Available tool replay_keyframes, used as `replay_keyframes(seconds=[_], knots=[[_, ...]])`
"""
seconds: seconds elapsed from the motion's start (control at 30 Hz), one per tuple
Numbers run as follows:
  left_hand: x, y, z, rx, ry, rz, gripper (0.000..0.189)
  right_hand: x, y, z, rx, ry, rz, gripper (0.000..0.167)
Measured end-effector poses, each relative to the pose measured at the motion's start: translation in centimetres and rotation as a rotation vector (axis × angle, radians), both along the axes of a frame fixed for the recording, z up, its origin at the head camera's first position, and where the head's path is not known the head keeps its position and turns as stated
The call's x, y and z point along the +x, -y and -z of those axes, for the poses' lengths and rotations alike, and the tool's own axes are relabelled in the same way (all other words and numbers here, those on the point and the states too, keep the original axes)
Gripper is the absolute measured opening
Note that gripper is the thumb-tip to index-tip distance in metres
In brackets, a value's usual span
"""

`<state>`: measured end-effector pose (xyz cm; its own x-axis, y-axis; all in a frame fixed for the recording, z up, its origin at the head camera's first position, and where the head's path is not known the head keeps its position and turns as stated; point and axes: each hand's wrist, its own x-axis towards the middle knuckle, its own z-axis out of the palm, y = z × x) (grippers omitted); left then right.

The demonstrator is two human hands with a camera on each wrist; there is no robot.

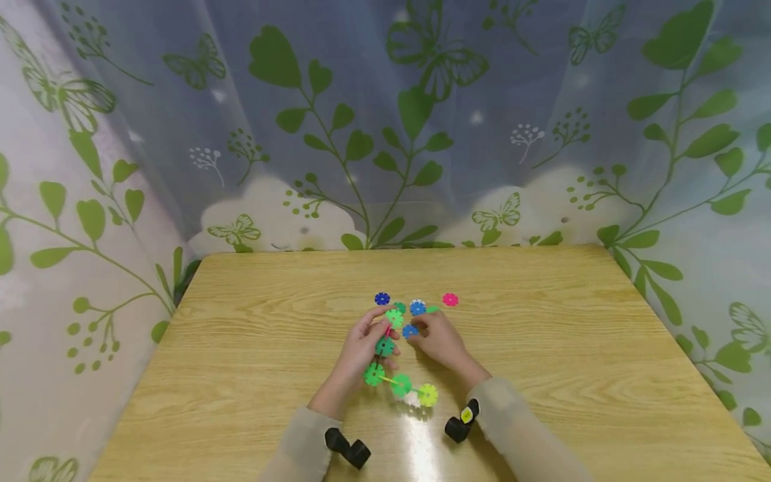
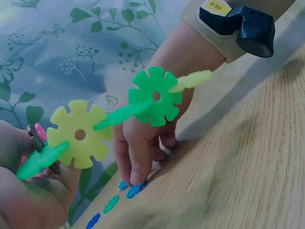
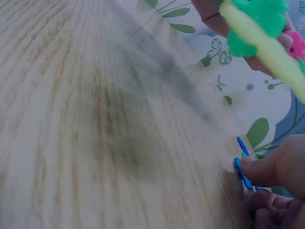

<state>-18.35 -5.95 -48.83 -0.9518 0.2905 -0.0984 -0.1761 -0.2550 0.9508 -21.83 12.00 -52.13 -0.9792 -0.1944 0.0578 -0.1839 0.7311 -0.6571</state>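
Note:
My left hand [image 1: 359, 343] holds a chain of interlocking plastic snowflake discs, its fingers and thumb around the upper part. A light green disc [image 1: 394, 318], a teal disc [image 1: 384, 346] and a pink piece show at the grip. From there the chain hangs toward me through green discs [image 1: 374, 374] to a yellow-green disc [image 1: 428, 395] at its end. Low over the table, my right hand [image 1: 442, 340] has thumb and index fingertips at the edge of a blue snowflake disc [image 1: 410, 331]. In the left wrist view, these fingers point down onto the blue disc [image 2: 137, 189].
Beyond the hands lie loose discs: dark blue [image 1: 382, 298], teal [image 1: 400, 307], pink [image 1: 450, 299] and another blue one [image 1: 417, 307] overlapping a white one. A green disc [image 1: 432, 309] is partly behind the right hand. A leaf-print curtain [image 1: 373, 167] borders the wooden table [image 1: 271, 301].

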Motion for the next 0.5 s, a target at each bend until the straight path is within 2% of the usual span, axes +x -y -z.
replay_keyframes(seconds=[0.1,0.2,0.5], knots=[[-0.01,0.02,0.03,0.011,-0.001,0.005,0.034,0.0,0.36,-0.28,0.057,0.032,0.02,0.029],[0.01,0.0,0.05,0.011,-0.001,0.012,0.035,0.1,0.39,-0.55,0.059,0.056,0.028,0.027],[0.14,-0.27,-0.1,0.012,0.029,0.008,0.032,0.57,-0.5,-0.22,-0.174,0.042,0.007,0.018]])
